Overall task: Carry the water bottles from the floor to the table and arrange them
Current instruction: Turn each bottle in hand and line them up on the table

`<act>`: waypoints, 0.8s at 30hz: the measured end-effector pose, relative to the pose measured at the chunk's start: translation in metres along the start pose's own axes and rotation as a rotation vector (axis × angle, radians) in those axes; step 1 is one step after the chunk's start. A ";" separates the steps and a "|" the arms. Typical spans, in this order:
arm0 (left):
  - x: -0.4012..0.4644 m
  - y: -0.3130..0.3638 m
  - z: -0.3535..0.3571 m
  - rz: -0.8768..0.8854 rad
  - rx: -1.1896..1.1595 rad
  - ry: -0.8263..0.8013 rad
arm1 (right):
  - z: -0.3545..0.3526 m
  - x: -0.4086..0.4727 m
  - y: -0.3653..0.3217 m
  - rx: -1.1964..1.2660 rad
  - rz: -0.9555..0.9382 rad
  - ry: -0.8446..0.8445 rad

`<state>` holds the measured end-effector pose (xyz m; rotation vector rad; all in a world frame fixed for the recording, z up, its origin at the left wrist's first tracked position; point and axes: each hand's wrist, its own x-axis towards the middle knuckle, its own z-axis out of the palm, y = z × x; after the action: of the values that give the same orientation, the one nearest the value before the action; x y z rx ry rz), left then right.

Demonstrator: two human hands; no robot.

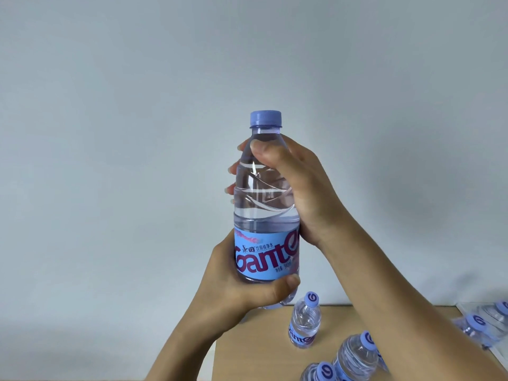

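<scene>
A clear water bottle with a blue cap and blue label is held upright in the air, in front of a pale wall. My right hand grips its upper body, fingers wrapped round the far side. My left hand grips the lower part, thumb across the base of the label. Below, on a wooden table, one bottle stands alone, and two more bottles stand nearer me at the bottom edge.
A shrink-wrapped pack of bottles lies at the right edge, partly behind my right forearm. The table's left edge runs down near the middle of the view, with grey floor beyond it on the left.
</scene>
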<state>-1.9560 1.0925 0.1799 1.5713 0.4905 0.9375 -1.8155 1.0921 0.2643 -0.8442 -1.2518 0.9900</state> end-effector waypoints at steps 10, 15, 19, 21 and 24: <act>0.004 -0.009 0.002 0.006 0.013 0.056 | 0.000 0.000 0.010 -0.081 -0.049 0.164; 0.004 -0.019 0.001 -0.011 0.002 0.102 | -0.011 0.005 0.012 -0.191 0.006 0.128; 0.006 -0.038 0.000 -0.062 0.042 0.174 | -0.022 0.006 0.021 -0.240 0.074 0.078; 0.007 -0.053 0.000 -0.088 0.051 0.210 | -0.027 0.004 0.028 -0.312 0.076 0.071; 0.007 -0.079 -0.003 -0.135 0.096 0.252 | -0.035 0.001 0.047 -0.360 0.113 0.074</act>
<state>-1.9391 1.1177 0.1068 1.4921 0.8196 1.0256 -1.7866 1.1103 0.2167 -1.2306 -1.3511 0.8245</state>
